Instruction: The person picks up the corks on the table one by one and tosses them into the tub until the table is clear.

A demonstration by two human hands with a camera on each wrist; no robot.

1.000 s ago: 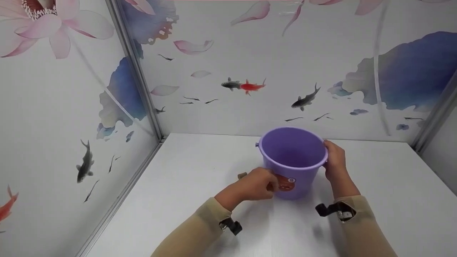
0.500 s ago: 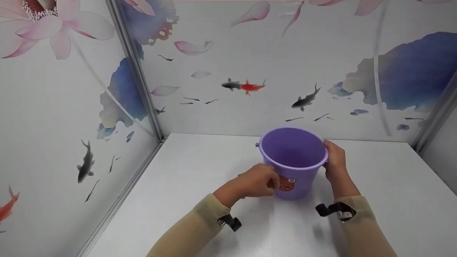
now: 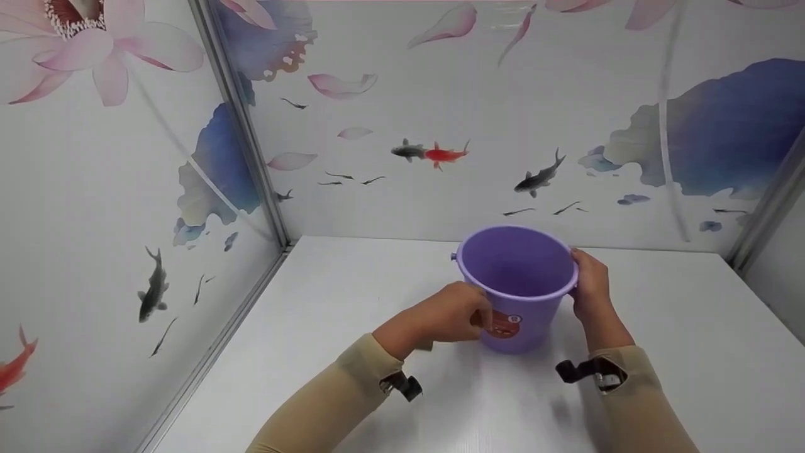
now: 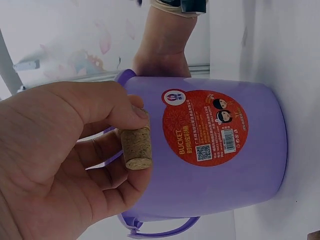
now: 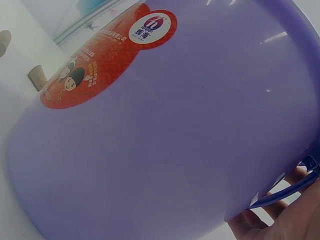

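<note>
A purple bucket (image 3: 525, 324) stands upright on the white table, its round red label (image 4: 205, 127) facing me. My left hand (image 3: 449, 314) is at the bucket's near left side, below the rim. In the left wrist view it pinches a short cork (image 4: 136, 148) between thumb and fingers, outside the bucket; the head view hides this cork. My right hand (image 3: 591, 283) grips the bucket's rim at the right, its thumb near the top edge. Another cork (image 3: 424, 345) lies on the table, mostly covered by my left wrist. A cork (image 5: 37, 77) also shows beyond the bucket in the right wrist view.
The white table (image 3: 339, 283) meets a printed back wall (image 3: 352, 207) close behind the bucket. A printed side wall (image 3: 82, 189) bounds the left. The bucket's handle (image 4: 170, 231) hangs at its side.
My left hand has risen slightly and shifted a little in front of the bucket; its wrist now covers a table spot where a cork showed earlier. The right hand and bucket stay put.
</note>
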